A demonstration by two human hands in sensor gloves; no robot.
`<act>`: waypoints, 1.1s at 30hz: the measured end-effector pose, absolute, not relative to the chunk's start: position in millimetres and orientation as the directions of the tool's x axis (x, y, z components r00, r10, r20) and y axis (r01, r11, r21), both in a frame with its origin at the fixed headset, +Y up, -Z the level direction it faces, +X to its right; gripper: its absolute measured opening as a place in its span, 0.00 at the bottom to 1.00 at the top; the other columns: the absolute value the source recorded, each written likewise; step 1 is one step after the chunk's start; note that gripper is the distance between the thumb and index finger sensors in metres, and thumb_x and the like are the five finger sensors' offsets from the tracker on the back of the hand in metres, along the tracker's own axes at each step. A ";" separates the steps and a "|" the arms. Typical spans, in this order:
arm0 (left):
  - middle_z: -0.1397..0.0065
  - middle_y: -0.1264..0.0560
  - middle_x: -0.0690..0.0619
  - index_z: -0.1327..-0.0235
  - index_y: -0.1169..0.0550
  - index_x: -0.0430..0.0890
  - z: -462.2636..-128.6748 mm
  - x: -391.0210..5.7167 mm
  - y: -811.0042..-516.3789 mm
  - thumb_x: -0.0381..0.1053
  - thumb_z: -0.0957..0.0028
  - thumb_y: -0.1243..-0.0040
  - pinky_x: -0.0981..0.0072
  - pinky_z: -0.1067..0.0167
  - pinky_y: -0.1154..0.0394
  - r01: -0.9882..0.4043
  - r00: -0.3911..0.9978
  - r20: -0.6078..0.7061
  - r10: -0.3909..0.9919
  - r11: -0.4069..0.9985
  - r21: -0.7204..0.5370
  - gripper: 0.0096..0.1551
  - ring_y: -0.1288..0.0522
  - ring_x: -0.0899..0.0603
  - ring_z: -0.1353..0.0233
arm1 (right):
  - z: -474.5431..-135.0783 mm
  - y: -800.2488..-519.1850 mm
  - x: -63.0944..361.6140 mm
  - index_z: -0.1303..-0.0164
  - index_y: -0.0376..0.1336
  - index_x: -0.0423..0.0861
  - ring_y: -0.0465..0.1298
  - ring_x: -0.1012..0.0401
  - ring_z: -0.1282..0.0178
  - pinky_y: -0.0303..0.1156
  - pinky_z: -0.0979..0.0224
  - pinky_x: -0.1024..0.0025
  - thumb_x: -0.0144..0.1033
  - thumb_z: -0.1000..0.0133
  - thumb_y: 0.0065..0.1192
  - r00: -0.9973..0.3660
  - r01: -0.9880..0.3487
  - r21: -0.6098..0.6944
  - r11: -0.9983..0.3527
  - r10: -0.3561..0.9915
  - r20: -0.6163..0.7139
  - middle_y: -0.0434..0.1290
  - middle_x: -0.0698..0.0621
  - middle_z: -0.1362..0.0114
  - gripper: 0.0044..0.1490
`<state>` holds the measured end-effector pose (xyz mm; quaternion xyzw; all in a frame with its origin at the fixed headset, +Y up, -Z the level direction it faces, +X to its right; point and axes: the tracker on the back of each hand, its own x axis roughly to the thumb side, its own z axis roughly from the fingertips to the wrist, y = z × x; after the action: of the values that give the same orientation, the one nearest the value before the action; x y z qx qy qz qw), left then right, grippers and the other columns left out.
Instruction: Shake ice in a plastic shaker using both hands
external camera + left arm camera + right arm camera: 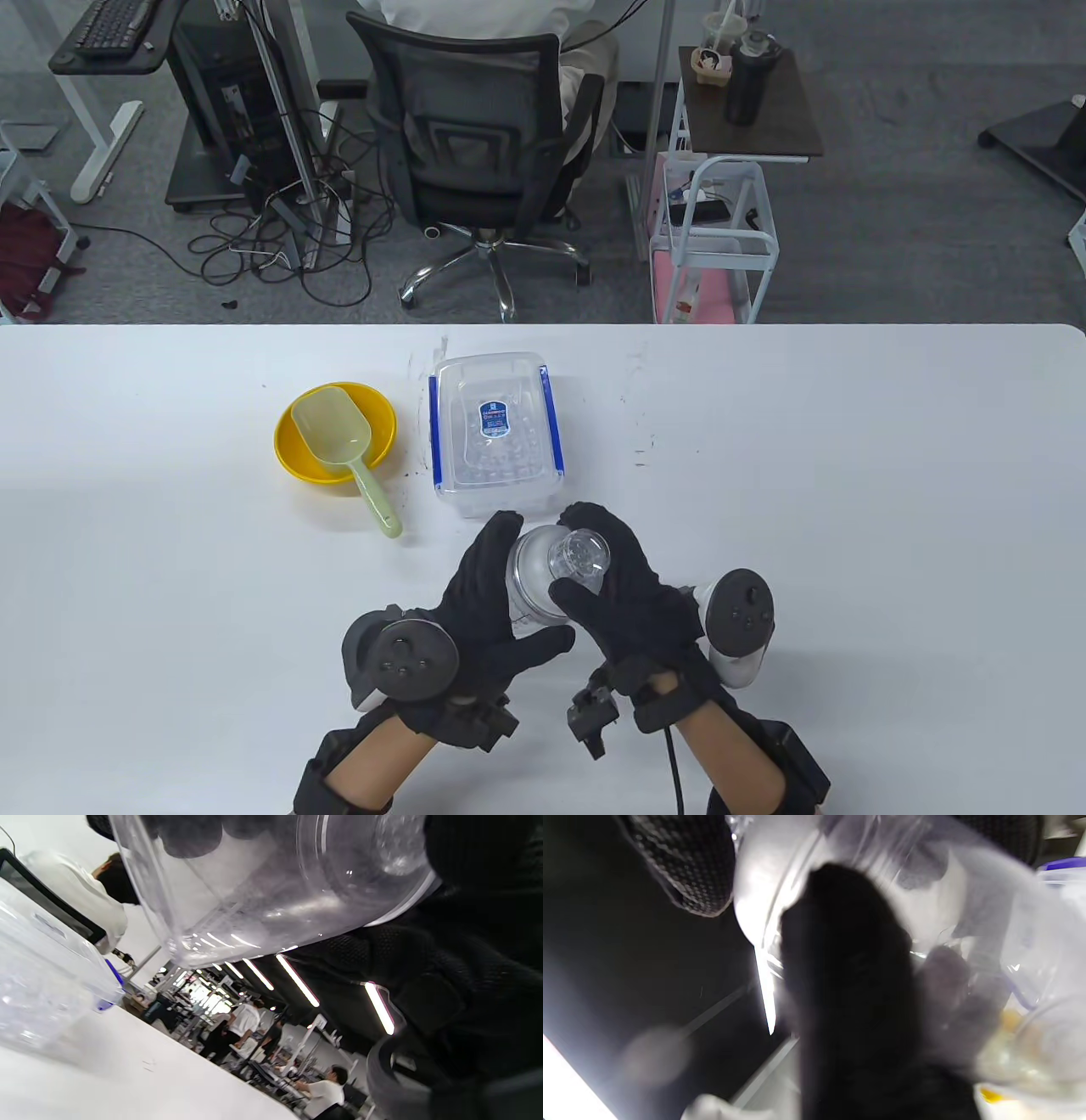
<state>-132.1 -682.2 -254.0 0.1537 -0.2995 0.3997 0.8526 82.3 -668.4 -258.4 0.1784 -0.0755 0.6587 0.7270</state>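
**Clear shaker held between both gloved hands**

The clear plastic shaker is held above the white counter, near its front edge, just in front of the lidded clear container with blue clips. The left hand wraps its fingers around the shaker's body from the left, thumb stretched beneath. The right hand curls around the cap end from the right, thumb crossing in front. Whether ice lies inside cannot be told. Farther left, a pale green scoop rests in a yellow bowl, its handle hanging over the rim onto the counter.
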 end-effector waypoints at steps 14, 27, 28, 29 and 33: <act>0.22 0.38 0.36 0.19 0.54 0.40 -232.5 -135.2 -651.7 0.74 0.55 0.32 0.37 0.34 0.26 -0.743 0.508 0.757 0.410 0.654 0.144 0.69 0.25 0.33 0.28 | -252.0 -652.1 86.9 0.21 0.54 0.52 0.63 0.32 0.27 0.68 0.33 0.33 0.60 0.63 0.81 0.149 -0.951 0.306 0.041 0.929 0.338 0.54 0.35 0.21 0.63; 0.22 0.37 0.35 0.29 0.36 0.58 -244.5 -150.5 -651.3 0.73 0.55 0.31 0.38 0.39 0.21 -0.760 0.485 0.748 0.453 0.642 0.103 0.44 0.21 0.32 0.31 | -249.2 -604.0 173.9 0.19 0.56 0.62 0.70 0.38 0.32 0.68 0.35 0.43 0.63 0.65 0.82 -0.145 -0.989 -0.080 -0.122 0.788 0.599 0.69 0.39 0.25 0.62; 0.21 0.37 0.35 0.34 0.34 0.58 -246.0 -152.0 -651.9 0.72 0.55 0.31 0.38 0.40 0.21 -0.766 0.480 0.747 0.460 0.635 0.101 0.41 0.21 0.31 0.31 | -251.4 -601.1 186.1 0.19 0.56 0.63 0.70 0.36 0.33 0.68 0.36 0.41 0.62 0.67 0.83 -0.221 -0.975 -0.138 -0.173 0.766 0.603 0.70 0.38 0.25 0.64; 0.21 0.37 0.35 0.38 0.31 0.57 -247.0 -152.8 -652.3 0.71 0.55 0.30 0.38 0.40 0.21 -0.770 0.472 0.747 0.469 0.632 0.090 0.37 0.21 0.31 0.31 | -252.7 -600.1 193.2 0.19 0.56 0.64 0.70 0.36 0.33 0.68 0.36 0.40 0.61 0.69 0.84 -0.267 -0.964 -0.172 -0.204 0.758 0.596 0.69 0.37 0.25 0.65; 0.21 0.37 0.33 0.54 0.24 0.53 -251.7 -156.2 -653.8 0.67 0.54 0.29 0.36 0.40 0.22 -0.781 0.457 0.736 0.499 0.622 0.063 0.25 0.22 0.27 0.30 | -268.0 -606.5 238.6 0.21 0.58 0.62 0.71 0.34 0.30 0.69 0.33 0.37 0.56 0.72 0.87 -0.490 -0.859 -0.393 -0.327 0.746 0.450 0.67 0.39 0.23 0.65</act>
<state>-156.2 -653.8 -251.7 0.2007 -0.3503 0.3857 0.8296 238.6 -606.5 -268.0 0.0941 -0.3004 0.8092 0.4960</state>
